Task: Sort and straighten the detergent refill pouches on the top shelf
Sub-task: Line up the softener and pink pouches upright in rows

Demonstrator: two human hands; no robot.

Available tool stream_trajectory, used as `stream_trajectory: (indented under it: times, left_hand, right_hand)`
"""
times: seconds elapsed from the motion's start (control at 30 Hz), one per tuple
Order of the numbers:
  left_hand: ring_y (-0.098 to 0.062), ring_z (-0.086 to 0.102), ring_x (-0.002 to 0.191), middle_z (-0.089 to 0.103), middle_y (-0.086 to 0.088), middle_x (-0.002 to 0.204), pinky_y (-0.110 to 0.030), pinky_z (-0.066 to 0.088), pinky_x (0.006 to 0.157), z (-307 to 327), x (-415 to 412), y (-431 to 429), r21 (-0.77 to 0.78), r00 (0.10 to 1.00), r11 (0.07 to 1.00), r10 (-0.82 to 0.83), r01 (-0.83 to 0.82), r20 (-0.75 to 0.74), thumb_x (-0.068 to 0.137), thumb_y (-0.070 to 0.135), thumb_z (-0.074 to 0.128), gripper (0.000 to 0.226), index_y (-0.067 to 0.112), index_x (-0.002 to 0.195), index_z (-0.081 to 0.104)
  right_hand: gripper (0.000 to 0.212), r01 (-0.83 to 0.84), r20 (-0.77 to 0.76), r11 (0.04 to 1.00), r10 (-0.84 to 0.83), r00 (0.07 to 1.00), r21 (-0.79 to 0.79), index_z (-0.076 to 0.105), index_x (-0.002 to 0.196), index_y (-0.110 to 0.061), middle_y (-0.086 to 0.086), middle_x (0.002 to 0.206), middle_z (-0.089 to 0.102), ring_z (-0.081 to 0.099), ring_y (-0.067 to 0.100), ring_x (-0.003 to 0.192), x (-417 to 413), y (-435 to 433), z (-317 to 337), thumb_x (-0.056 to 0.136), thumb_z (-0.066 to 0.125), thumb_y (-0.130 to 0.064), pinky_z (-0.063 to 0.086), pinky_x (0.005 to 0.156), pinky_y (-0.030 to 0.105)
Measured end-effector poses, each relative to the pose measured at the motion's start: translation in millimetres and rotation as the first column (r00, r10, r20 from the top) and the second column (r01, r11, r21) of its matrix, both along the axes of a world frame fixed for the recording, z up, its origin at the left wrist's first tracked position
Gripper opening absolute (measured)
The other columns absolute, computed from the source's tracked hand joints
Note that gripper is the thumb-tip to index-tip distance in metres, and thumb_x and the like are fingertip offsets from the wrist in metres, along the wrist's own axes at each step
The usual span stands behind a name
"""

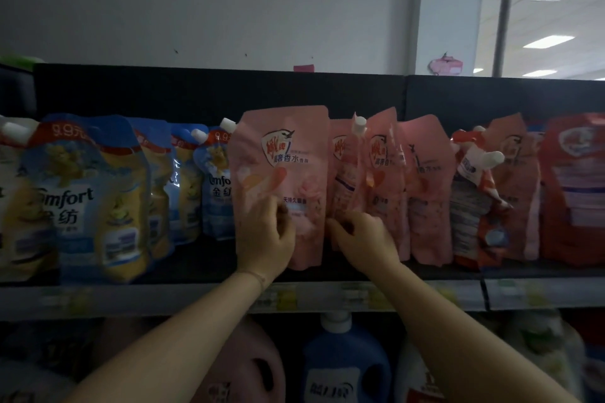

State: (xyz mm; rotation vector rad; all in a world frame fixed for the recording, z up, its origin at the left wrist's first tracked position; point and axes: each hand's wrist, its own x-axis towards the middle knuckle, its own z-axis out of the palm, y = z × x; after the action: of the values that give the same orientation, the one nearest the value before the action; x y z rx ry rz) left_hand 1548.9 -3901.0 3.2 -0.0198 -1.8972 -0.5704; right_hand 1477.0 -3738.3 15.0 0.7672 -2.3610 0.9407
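A large pink refill pouch (288, 154) stands upright at the front of the top shelf (196, 298), label facing me. My left hand (266, 239) grips its lower left part. Just to the right, my right hand (363, 239) pinches the bottom of a second pink pouch (347, 173) with a white spout, which leans among more pink pouches (425, 186). Blue and yellow Comfort pouches (82, 199) fill the shelf's left side. Red and white pouches (474, 193) lean crookedly further right.
A red pack (576, 186) stands at the far right of the shelf. Price labels run along the shelf edge. Below it are a blue detergent bottle (343, 366) and a pink bottle (248, 370). A black back panel closes the shelf behind the pouches.
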Motion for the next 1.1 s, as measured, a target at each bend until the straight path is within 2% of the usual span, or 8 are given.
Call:
stream_trajectory:
  times: [0.1, 0.2, 0.37, 0.5, 0.6, 0.7, 0.93, 1.1]
  left_hand:
    - [-0.014, 0.05, 0.072, 0.052, 0.002, 0.079, -0.032, 0.045, 0.06, -2.8, -2.5, 20.2, -0.184, 0.997, 0.983, 0.014, -0.001, 0.07, 0.085, 0.011, 0.058, 0.007, 0.015, 0.086, 0.053]
    - [-0.017, 0.049, 0.078, 0.052, -0.001, 0.085, -0.035, 0.046, 0.069, -3.7, -12.2, 43.7, -0.247, 0.988, 0.968, 0.001, 0.039, 0.157, 0.085, 0.015, 0.057, 0.008, 0.012, 0.091, 0.055]
    - [-0.024, 0.046, 0.105, 0.051, -0.006, 0.112, -0.033, 0.04, 0.089, 1.0, -30.5, 79.1, -0.183, 0.952, 0.982, 0.09, -0.037, 0.292, 0.089, 0.027, 0.055, 0.026, 0.011, 0.108, 0.049]
    - [-0.027, 0.056, 0.103, 0.045, -0.009, 0.126, -0.035, 0.047, 0.076, 10.3, -43.2, 95.6, -0.135, 0.912, 0.983, 0.168, -0.125, 0.374, 0.094, 0.033, 0.05, 0.041, 0.009, 0.126, 0.038]
    - [-0.029, 0.059, 0.101, 0.053, -0.012, 0.119, -0.037, 0.051, 0.079, 4.2, -56.0, 99.0, 0.004, 0.905, 0.992, 0.112, -0.125, 0.41, 0.094, 0.038, 0.052, 0.041, 0.009, 0.121, 0.042]
    - [-0.028, 0.061, 0.1, 0.059, -0.012, 0.114, -0.04, 0.052, 0.084, -9.1, -70.0, 95.4, 0.131, 0.89, 0.985, 0.043, -0.115, 0.453, 0.093, 0.043, 0.054, 0.04, 0.01, 0.115, 0.048]
    - [-0.028, 0.062, 0.099, 0.064, -0.011, 0.111, -0.039, 0.052, 0.086, -13.5, -80.2, 91.2, 0.082, 0.875, 0.992, 0.045, -0.097, 0.481, 0.101, 0.033, 0.039, 0.031, 0.014, 0.121, 0.052]
    - [-0.027, 0.062, 0.091, 0.067, -0.009, 0.103, -0.034, 0.051, 0.081, -15.7, -75.7, 90.4, 0.097, 0.895, 0.994, 0.006, -0.055, 0.446, 0.101, 0.028, 0.036, 0.028, 0.017, 0.112, 0.06]
  right_hand:
    - [0.031, 0.115, -0.069, 0.993, -0.118, 0.991, -0.04, 0.062, 0.074, -0.012, 0.0, 0.066, 0.058, 0.055, 0.02, 0.06, -2.3, 23.0, -8.9, 0.093, 0.052, -0.035, 0.038, 0.05, 0.03]
    - [0.03, 0.182, -0.074, 0.979, -0.189, 0.979, -0.093, 0.058, 0.067, -0.012, -0.003, 0.059, 0.054, 0.052, 0.016, 0.055, -6.2, 45.0, -16.2, 0.09, 0.052, -0.031, 0.034, 0.048, 0.028]
    - [0.031, 0.188, -0.026, 0.977, -0.191, 0.981, -0.096, 0.057, 0.067, -0.01, 0.0, 0.059, 0.055, 0.053, 0.017, 0.055, -23.9, 77.8, -23.0, 0.091, 0.057, -0.029, 0.041, 0.051, 0.033]
    - [0.037, 0.169, 0.079, 0.978, -0.16, 0.984, -0.122, 0.057, 0.067, -0.014, -0.002, 0.062, 0.057, 0.053, 0.012, 0.057, -33.6, 81.8, -27.0, 0.088, 0.06, -0.044, 0.04, 0.051, 0.03]
    - [0.044, 0.192, 0.128, 0.968, -0.172, 0.977, -0.161, 0.056, 0.065, -0.016, -0.002, 0.062, 0.058, 0.054, 0.013, 0.057, -35.4, 76.4, -26.6, 0.086, 0.059, -0.055, 0.037, 0.048, 0.029]
    - [0.045, 0.208, 0.113, 0.972, -0.196, 0.974, -0.109, 0.051, 0.064, -0.019, -0.003, 0.063, 0.056, 0.052, 0.012, 0.058, -38.5, 75.3, -31.8, 0.09, 0.053, -0.056, 0.034, 0.048, 0.029]
    - [0.039, 0.181, 0.043, 0.982, -0.178, 0.983, -0.061, 0.045, 0.063, -0.027, -0.008, 0.061, 0.048, 0.045, 0.009, 0.056, -42.4, 74.1, -35.8, 0.098, 0.046, -0.043, 0.025, 0.044, 0.027]
    - [0.044, 0.17, 0.02, 0.98, -0.169, 0.985, -0.1, 0.04, 0.056, -0.028, -0.008, 0.056, 0.046, 0.042, 0.008, 0.052, -41.7, 74.2, -38.1, 0.098, 0.048, -0.037, 0.025, 0.044, 0.027]
